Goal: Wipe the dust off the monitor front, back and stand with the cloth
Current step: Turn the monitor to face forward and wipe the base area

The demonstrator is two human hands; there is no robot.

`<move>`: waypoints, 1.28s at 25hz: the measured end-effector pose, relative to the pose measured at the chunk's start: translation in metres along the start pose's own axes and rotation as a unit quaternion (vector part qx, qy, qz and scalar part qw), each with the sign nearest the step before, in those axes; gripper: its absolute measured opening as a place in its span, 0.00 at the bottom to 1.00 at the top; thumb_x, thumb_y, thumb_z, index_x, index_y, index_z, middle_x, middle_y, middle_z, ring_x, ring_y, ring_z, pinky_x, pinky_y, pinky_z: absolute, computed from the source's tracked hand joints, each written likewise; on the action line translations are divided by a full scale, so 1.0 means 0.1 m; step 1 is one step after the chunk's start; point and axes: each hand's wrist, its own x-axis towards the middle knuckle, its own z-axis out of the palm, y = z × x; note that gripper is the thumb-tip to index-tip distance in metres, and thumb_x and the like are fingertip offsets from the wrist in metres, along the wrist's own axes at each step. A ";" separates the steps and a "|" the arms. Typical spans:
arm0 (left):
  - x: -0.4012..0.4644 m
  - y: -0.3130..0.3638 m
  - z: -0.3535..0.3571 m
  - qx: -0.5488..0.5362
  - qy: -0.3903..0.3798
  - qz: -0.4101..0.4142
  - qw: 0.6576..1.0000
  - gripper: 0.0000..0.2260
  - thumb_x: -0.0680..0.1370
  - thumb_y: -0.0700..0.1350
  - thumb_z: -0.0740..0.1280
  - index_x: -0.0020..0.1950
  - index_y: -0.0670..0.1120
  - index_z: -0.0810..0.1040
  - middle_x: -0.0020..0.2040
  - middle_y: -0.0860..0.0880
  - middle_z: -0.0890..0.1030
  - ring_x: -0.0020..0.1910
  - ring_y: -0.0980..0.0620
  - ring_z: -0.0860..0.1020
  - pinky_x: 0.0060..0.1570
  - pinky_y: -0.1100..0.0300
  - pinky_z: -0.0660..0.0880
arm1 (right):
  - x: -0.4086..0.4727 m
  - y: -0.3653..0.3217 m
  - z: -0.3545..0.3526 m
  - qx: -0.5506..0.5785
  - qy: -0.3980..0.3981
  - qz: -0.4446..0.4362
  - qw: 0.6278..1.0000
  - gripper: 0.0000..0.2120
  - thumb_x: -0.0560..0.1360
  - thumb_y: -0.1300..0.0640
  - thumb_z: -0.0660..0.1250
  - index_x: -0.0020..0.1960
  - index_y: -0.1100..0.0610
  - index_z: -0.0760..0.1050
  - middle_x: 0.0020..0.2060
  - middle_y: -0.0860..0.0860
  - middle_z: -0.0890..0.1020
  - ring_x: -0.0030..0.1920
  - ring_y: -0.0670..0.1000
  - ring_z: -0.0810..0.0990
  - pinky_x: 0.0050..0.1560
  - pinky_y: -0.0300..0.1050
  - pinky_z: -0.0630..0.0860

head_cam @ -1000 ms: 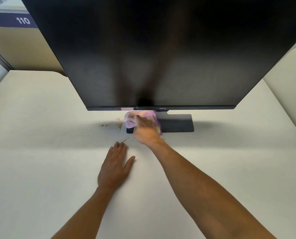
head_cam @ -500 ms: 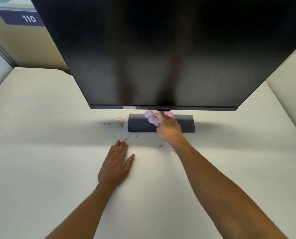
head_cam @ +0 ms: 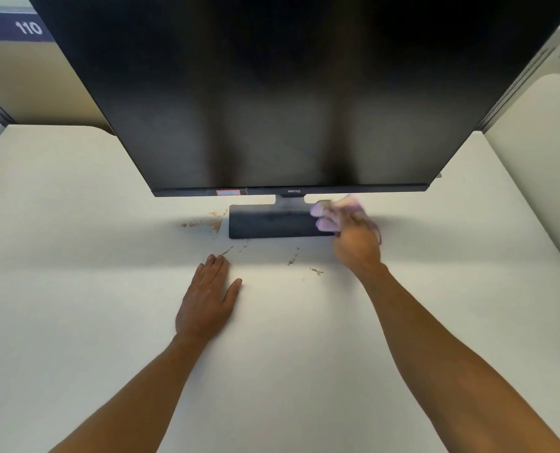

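Observation:
A large black monitor [head_cam: 288, 93] fills the upper part of the view, its screen dark. Under it sits its flat dark stand base [head_cam: 272, 223] on the white desk [head_cam: 108, 322]. My right hand [head_cam: 357, 243] grips a crumpled lilac cloth [head_cam: 334, 212] at the right end of the base, blurred by motion. My left hand [head_cam: 208, 299] rests flat on the desk in front of the base, fingers straight, holding nothing.
Brown dust crumbs [head_cam: 206, 222] lie left of the base, and more brown specks [head_cam: 293, 258] lie in front of it. Beige partition walls stand behind, with a sign reading 110 [head_cam: 28, 27] at the top left. A second desk surface [head_cam: 540, 142] is at the right.
My right hand has swept the cloth from the left end of the stand base to its right end. More crumbs now lie in front of the base. My left hand stayed put.

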 end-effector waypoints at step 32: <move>-0.38 0.91 0.28 -0.019 0.014 -0.017 1.000 0.25 0.82 0.56 0.55 0.75 0.44 0.67 0.77 0.50 0.63 0.78 0.55 0.54 0.73 0.65 0.42 | -0.83 2.00 -0.83 0.550 -0.011 0.167 0.818 0.20 0.68 0.70 0.75 0.58 0.64 0.75 0.49 0.56 0.83 0.50 0.57 0.81 0.50 0.53 0.79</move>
